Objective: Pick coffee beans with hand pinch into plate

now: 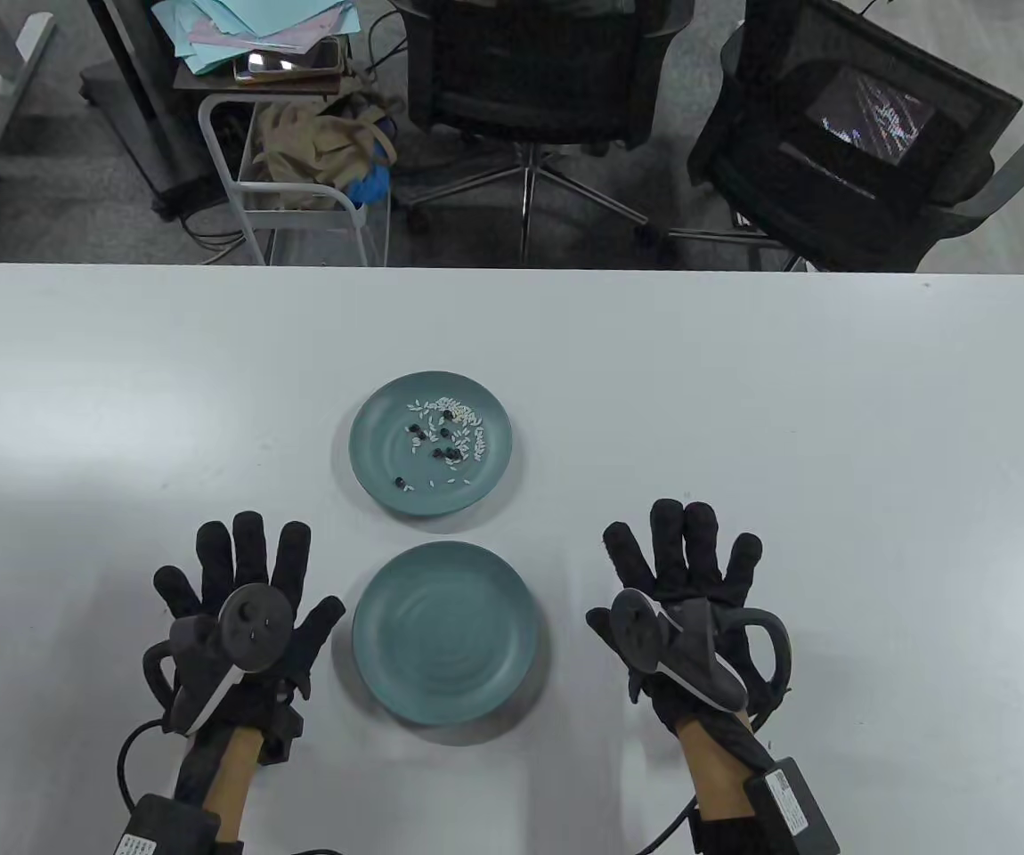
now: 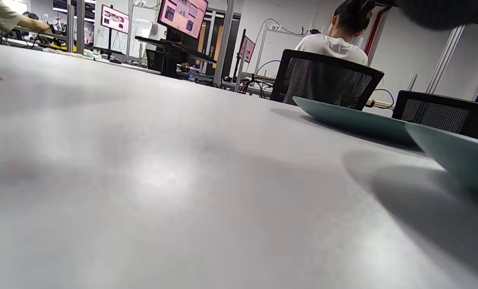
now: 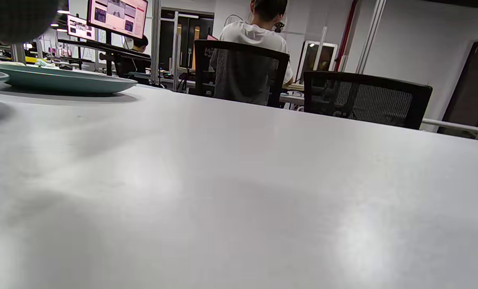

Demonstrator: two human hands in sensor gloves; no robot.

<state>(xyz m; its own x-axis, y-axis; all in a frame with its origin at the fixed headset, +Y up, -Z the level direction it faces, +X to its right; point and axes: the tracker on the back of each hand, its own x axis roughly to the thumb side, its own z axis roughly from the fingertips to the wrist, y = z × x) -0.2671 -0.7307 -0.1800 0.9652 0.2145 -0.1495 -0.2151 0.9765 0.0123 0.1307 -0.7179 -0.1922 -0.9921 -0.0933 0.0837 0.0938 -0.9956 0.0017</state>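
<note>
Two teal plates sit mid-table. The far plate (image 1: 378,445) holds several dark coffee beans (image 1: 438,434) mixed with white rice grains (image 1: 451,408). The near plate (image 1: 445,632) is bare. My left hand (image 1: 245,579) lies flat on the table left of the near plate, fingers spread, holding nothing. My right hand (image 1: 686,570) lies flat to the right of it, fingers spread, holding nothing. The left wrist view shows the far plate (image 2: 351,118) and the near plate (image 2: 459,154) edge-on. The right wrist view shows the far plate (image 3: 62,82) at its left.
The white table (image 1: 833,427) stretches wide on both sides of the plates. Two black office chairs (image 1: 534,80) stand beyond its far edge, and a white cart (image 1: 298,191) with a bag stands at the back left.
</note>
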